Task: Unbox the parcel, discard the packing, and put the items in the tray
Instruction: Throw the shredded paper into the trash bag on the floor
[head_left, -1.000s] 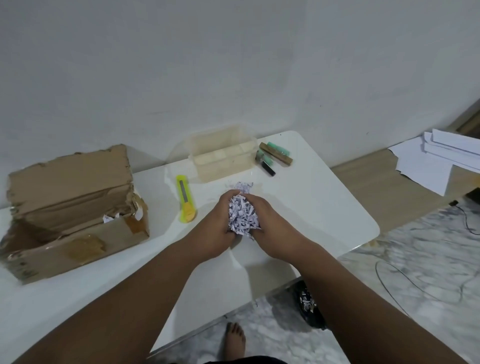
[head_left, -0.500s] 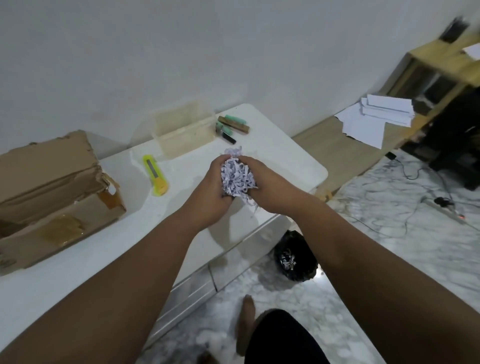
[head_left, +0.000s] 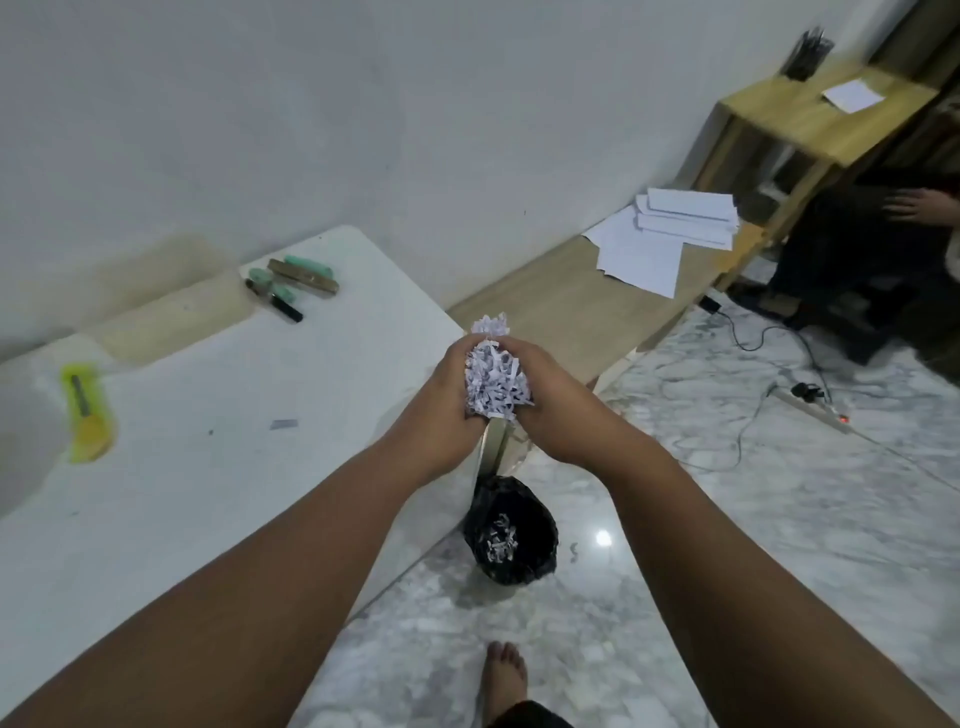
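Note:
A wad of shredded white paper packing (head_left: 493, 376) is pressed between my left hand (head_left: 441, 405) and my right hand (head_left: 558, 410), held past the right edge of the white table (head_left: 234, 467). Below my hands a black bin bag (head_left: 511, 535) stands on the floor with some shreds inside. The clear plastic tray (head_left: 176, 312) sits at the back of the table, blurred. Beside it lie the items: green markers and a brown stick (head_left: 293, 280). The cardboard parcel is out of view.
A yellow utility knife (head_left: 85, 410) lies on the table's left. A low wooden bench (head_left: 571, 306) carries white sheets (head_left: 660, 234). Cables and a power strip (head_left: 810, 410) cross the marble floor. Another person's hand (head_left: 922, 205) shows far right. My bare foot (head_left: 504, 675) is below.
My view and both hands swung right with the shredded paper, from over the table to beyond its edge above the black bin bag. The cardboard box left the frame.

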